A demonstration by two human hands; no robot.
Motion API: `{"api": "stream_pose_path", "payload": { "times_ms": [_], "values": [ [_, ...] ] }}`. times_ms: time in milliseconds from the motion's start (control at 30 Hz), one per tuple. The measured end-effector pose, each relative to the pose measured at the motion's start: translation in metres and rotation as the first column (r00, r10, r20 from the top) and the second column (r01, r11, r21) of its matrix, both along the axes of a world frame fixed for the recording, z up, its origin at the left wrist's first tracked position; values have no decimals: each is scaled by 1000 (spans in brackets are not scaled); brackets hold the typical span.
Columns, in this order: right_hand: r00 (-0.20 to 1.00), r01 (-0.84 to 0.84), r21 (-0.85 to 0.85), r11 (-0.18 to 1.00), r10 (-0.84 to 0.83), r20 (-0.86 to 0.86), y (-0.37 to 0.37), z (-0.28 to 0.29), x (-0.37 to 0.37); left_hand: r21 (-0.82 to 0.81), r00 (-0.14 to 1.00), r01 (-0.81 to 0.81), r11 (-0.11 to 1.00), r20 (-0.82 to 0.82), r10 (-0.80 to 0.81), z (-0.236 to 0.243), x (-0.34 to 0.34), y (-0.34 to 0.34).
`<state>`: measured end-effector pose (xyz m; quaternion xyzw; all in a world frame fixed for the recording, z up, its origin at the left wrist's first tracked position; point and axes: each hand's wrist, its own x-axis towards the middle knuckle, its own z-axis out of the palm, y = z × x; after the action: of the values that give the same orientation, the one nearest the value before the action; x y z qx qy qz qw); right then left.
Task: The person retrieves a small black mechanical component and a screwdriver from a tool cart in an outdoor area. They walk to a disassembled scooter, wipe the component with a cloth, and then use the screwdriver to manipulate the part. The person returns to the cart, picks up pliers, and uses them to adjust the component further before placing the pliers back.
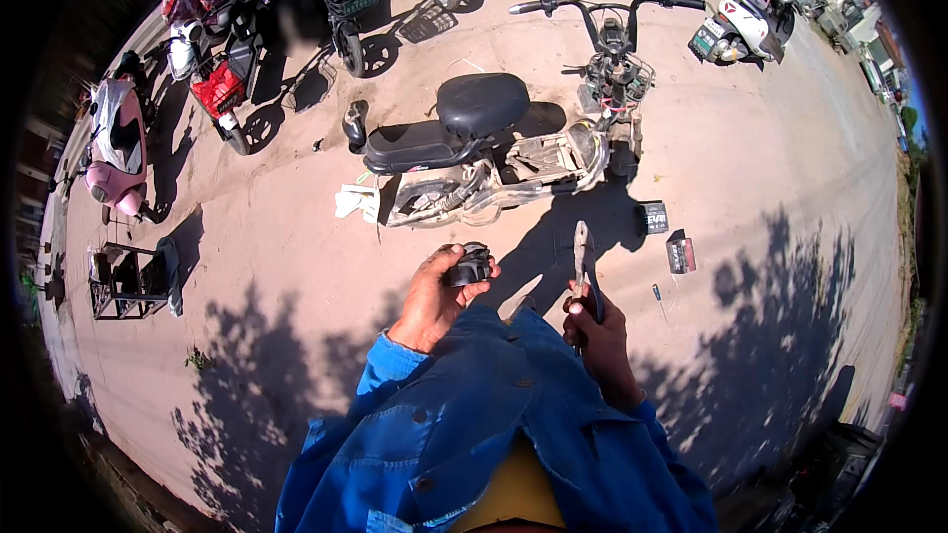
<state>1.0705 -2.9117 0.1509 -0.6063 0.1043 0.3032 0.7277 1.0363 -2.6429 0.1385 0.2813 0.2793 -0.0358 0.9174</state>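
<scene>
My left hand (pixel 434 301) grips a black rounded object (pixel 468 263), held near waist height; I cannot make out exactly what it is. My right hand (pixel 595 331) holds pliers (pixel 582 255) upright, jaws pointing away from me. Beyond both hands stands a partly stripped electric scooter (pixel 553 158) with a black seat (pixel 483 105), an exposed floor compartment and dark handlebars (pixel 535 7). Two small boxy blocks (pixel 652 217) (pixel 681 255) and a screwdriver (pixel 658 298) lie on the ground right of my right hand. A white rag or paper (pixel 357 201) lies by the rear wheel.
Several scooters (pixel 219 89) are parked at the back left, a pink one (pixel 116 184) at the left and a white one (pixel 741 28) at the back right. A metal frame (pixel 128 284) stands at the left. Tree shadows fall on the concrete (pixel 257 237); a building edges the far right.
</scene>
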Motion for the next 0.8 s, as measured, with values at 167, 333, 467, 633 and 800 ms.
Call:
{"api": "stream_pose_path", "payload": {
  "times_ms": [167, 333, 467, 633, 800],
  "values": [
    [997, 20, 126, 992, -9, -83, -4, -18, 6, 2, 1000, -25, 1000, -7, 25, -6, -6, 2],
    [998, 49, 150, 987, -42, -52, 0, -15, 6, -14, 1000, -30, 999, 0, 30, -6, -1, -2],
    [995, 96, 261, 961, -82, -63, 6, -23, 3, -16, 1000, -15, 1000, -3, 15, -6, 0, -2],
    [994, 103, 354, 929, -81, -77, 7, -25, 3, -13, 1000, 3, 1000, 1, -3, -4, 2, -6],
    [987, 154, 306, 939, -131, -93, 7, -13, 3, 29, 999, 24, 999, 34, -25, -3, 4, -6]
  ]
}}
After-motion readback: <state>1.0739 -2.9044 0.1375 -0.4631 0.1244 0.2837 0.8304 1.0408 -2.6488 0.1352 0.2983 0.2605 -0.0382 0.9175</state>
